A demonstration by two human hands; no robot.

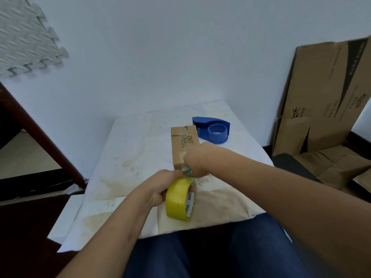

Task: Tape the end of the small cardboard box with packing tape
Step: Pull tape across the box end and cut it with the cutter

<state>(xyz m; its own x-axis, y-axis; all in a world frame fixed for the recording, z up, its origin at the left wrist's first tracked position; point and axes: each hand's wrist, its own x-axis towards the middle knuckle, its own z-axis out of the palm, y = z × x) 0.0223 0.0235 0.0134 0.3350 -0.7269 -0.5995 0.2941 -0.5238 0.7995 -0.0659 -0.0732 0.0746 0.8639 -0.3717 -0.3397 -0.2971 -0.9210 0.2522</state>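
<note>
A person's left hand (160, 185) grips the yellow tape roll (180, 198) just before the small cardboard box (183, 145); the right hand (195, 162) pinches the tape's end against the box's near end. Next, probably, smoothing it flat.

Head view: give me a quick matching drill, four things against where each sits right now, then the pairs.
Things:
1. yellow tape roll
2. small cardboard box
3. blue tape dispenser
4. flattened cartons

Places:
A. leaning on the wall, far right
B. on the table just behind the box
C. gripped in the left hand
D. lying on the table under the right hand

Pairs: 1-C, 2-D, 3-B, 4-A
</note>
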